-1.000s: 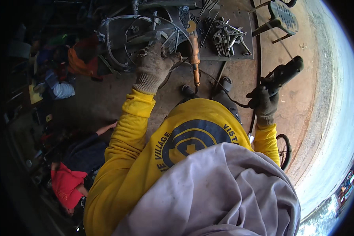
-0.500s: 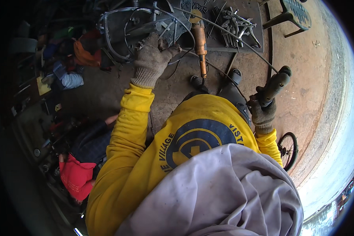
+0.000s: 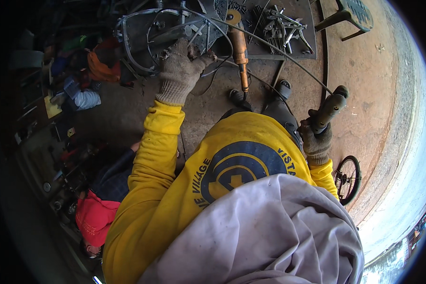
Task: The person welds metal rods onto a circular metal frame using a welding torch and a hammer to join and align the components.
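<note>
Reaching forward and up with the arm nearly straight, the left hand, in a worn knitted glove, rested on the curved metal rod frame lying on the ground ahead; its fingers were bent over the wire bars, the thumb stuck out to the side, though whether they truly gripped a bar or only pressed on it could not be told. The yellow sleeve ran from that glove back to the shoulder low in the view. The right hand, also gloved, was held out to the person's right with the elbow bent, fingers wrapped fully around a dark cylindrical tool handle that pointed up and away from the body; a thin cable ran from its upper end across the ground toward the frame. Between the two hands, an orange-bodied angle grinder lay on the ground with its disc end far from the person, just beside the frame and touched by neither hand. A metal plate with loose steel pieces lay beyond it, and a bicycle wheel showed near the right elbow.
</note>
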The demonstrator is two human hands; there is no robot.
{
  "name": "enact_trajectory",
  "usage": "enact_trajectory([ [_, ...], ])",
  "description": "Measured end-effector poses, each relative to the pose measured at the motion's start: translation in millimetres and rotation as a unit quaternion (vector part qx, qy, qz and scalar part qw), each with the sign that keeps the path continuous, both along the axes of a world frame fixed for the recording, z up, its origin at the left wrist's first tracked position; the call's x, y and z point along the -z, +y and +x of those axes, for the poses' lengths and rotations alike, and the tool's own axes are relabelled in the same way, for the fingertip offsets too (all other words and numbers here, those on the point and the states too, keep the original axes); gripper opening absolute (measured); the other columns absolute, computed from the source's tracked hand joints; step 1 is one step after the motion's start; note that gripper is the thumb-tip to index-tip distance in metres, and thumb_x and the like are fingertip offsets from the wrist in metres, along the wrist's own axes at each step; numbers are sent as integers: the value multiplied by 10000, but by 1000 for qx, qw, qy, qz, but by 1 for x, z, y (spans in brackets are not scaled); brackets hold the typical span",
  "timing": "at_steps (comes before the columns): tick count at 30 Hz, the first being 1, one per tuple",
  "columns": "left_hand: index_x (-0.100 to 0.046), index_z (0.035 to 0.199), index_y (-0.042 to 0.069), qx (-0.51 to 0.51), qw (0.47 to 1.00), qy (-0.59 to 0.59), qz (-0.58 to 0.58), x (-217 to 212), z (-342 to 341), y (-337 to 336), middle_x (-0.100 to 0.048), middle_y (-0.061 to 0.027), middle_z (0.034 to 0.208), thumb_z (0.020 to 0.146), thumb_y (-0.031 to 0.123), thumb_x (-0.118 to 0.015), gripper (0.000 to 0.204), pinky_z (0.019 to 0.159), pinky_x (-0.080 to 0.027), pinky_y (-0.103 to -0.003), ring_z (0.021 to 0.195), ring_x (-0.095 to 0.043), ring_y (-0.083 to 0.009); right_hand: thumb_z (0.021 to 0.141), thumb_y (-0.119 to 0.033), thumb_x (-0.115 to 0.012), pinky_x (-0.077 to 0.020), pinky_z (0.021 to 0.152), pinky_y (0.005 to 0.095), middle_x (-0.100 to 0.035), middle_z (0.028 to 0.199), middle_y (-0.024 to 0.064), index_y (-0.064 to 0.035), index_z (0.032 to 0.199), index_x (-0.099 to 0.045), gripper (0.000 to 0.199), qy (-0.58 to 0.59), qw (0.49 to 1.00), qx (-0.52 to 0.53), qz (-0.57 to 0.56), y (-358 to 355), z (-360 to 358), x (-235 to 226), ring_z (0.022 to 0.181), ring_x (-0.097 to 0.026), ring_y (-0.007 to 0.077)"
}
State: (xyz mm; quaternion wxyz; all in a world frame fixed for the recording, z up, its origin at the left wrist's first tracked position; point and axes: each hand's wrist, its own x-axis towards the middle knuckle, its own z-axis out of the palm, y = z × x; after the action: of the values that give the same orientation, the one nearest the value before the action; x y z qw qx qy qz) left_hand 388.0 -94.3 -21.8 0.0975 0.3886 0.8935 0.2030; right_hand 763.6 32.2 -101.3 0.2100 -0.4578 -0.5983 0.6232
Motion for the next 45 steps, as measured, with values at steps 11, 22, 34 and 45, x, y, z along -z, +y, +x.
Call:
enact_trajectory([
  [11,-534,825,61,-3,1000,15,4,-3,5,2,-518,-66,743,724,446,-887,532,628,-467,-397,669,-523,-245,815,-85,-772,-557,746,302,-709,927,88,1,1164,-655,378,-9,999,-6,-33,2,-3,-2,774,-678,150],
  [22,-582,849,48,90,988,123,4,7,0,-6,-483,-55,755,755,428,-861,481,638,-455,-406,665,-501,-261,811,-117,-785,-558,801,317,-725,977,109,9,1166,-657,398,-28,999,-18,-4,3,-1,2,836,-692,170],
  [34,-644,960,13,0,999,8,44,-19,11,5,-652,-88,782,792,289,-848,382,619,-503,-343,662,-596,-176,837,-161,-807,-547,707,270,-711,948,83,-10,1158,-657,385,-8,1000,-2,22,-2,1,7,770,-656,117],
  [45,-630,1145,-6,80,995,56,17,11,-8,-19,-697,-119,1006,863,166,-777,362,733,-538,-343,881,-661,-204,822,-122,-807,-549,688,289,-690,890,59,7,1162,-621,408,-11,998,-14,56,-3,-4,1,725,-657,129],
])
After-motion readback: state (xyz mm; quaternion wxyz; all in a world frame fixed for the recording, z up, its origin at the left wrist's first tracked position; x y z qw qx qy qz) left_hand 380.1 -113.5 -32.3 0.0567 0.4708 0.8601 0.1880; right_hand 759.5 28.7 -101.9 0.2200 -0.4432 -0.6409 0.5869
